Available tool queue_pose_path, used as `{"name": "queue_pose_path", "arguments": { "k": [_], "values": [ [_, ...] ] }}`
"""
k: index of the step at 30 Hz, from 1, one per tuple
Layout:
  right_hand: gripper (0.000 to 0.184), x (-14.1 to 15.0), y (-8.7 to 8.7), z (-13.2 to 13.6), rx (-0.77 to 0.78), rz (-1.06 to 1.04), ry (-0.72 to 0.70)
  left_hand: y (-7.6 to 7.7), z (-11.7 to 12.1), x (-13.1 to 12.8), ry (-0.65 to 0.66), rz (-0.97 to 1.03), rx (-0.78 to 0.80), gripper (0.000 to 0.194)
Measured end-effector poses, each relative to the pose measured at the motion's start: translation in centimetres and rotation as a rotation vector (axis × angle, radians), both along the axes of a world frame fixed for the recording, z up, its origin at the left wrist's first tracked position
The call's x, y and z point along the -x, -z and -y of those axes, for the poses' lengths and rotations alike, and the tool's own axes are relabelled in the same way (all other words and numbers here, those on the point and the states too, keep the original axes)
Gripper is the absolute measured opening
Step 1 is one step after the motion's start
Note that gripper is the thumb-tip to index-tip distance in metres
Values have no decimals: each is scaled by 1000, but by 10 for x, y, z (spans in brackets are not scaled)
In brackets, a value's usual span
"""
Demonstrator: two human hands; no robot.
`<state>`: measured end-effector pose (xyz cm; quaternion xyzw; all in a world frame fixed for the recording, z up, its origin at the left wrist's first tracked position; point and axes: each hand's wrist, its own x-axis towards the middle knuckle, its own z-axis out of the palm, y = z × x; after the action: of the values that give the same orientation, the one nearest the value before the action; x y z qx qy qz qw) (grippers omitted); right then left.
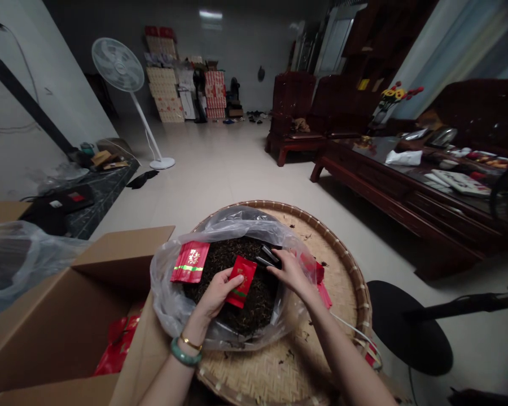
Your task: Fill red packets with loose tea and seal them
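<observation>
My left hand (218, 292) pinches a small red packet (247, 270) with gold lettering and a green band, its thumb across the front. In my right hand (288, 269) is a pair of metal tongs (267, 256), its two arms pointing left over the dark loose tea leaves (260, 307). The leaves fill a clear plastic bag (169, 307) whose mouth is spread wide. A stack of red packets (190, 260) lies on the leaves at the bag's left side. More red packets (323, 294) lie partly hidden beyond my right wrist.
Under the bag is a round woven bamboo tray (342, 248) with scattered leaf bits. An open cardboard box (68, 304) at left holds red packets (117, 344). A black round stand base (410, 327) is at right. Further off are a white fan (146, 121) and a dark wooden table (385, 180).
</observation>
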<state>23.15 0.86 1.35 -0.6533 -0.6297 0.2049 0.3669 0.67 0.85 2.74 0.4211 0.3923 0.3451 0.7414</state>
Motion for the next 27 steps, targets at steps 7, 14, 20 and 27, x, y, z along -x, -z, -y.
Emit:
{"name": "queue_pose_path", "arguments": {
  "k": [7,14,20,27],
  "values": [
    [22,43,-21,11,24,-432,-110,-1,7,-9,-13,-38,-62,45],
    [19,58,-30,22,88,-427,-211,-10,1,-12,-164,-181,-260,24],
    [22,56,-33,25,104,-473,-227,-11,3,-15,-214,-182,-271,32],
    [26,62,-24,28,198,-689,-198,-7,3,-10,-209,-137,-212,42]
  ]
}}
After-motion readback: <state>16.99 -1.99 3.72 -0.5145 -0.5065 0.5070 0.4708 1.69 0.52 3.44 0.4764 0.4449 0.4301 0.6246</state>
